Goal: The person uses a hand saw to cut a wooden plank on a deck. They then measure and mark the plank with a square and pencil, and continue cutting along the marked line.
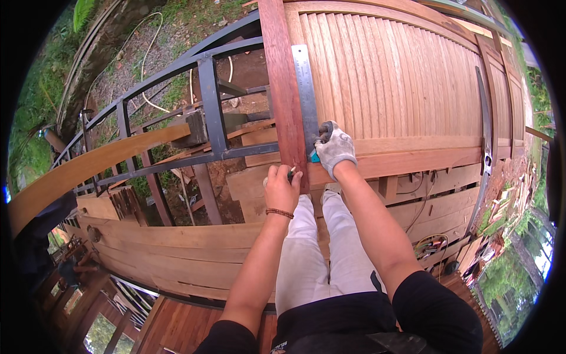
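A reddish-brown board (290, 100) runs away from me along the left side of a louvred wooden panel (389, 82). On the seam between them lies a metal square (304, 88) with a long ruled blade and a teal stock. My right hand (337, 148), in a grey-white glove, is closed at the square's near end, its fingers curled against the blade and stock. My bare left hand (282, 190) is by the board's near end, fingers pinched round a small dark marking tool (290, 175) with a pale tip. Much of that tool is hidden by the fingers.
A dark grey metal frame (212, 106) stands left of the board, with a long curved-looking plank (100, 156) across it. A long bar clamp (486, 124) sits at the panel's right. Wooden planks (177, 251) lie nearer me; cables and tools (431, 245) are at right.
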Motion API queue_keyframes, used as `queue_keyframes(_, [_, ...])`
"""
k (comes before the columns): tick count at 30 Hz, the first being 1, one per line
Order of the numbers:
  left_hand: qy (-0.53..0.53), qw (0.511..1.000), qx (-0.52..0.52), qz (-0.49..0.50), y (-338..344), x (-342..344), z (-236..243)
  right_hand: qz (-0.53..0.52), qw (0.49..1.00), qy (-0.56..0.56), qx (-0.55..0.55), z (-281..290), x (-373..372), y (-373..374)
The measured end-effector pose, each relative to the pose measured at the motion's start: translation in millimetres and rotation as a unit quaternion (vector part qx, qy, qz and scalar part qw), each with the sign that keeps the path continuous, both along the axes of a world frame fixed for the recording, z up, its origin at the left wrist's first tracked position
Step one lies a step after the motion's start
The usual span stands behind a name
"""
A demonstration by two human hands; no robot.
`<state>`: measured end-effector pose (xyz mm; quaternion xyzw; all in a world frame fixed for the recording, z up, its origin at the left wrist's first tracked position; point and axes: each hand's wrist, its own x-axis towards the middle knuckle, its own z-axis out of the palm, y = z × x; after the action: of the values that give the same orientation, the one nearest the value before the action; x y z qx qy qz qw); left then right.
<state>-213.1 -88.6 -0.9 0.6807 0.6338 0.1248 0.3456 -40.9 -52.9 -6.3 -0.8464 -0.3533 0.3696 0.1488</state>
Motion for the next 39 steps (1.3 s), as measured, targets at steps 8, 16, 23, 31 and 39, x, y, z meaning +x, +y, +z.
queue_keyframes(8, [0.005, 1.000, 0.003, -0.005, 0, 0, -1, 0.005, 1.000, -0.015, 0.000, 0, 0, 1])
queue_keyframes(16, [0.004, 1.000, -0.003, 0.009, 2, 0, -1, 0.003, 1.000, -0.011, -0.003, 3, 1, 1])
queue_keyframes(23, [-0.014, 0.994, 0.013, 0.105, -7, -3, -2, 0.022, 0.999, 0.001, -0.025, 5, 2, 3])
queue_keyframes(31, [-0.039, 0.991, -0.075, 0.107, -20, -12, -3, 0.019, 0.999, 0.009, -0.030, 7, 3, 3])
queue_keyframes(39, [-0.041, 0.988, -0.094, 0.113, -18, -11, -1, 0.019, 1.000, 0.012, -0.017, 6, 3, 2])
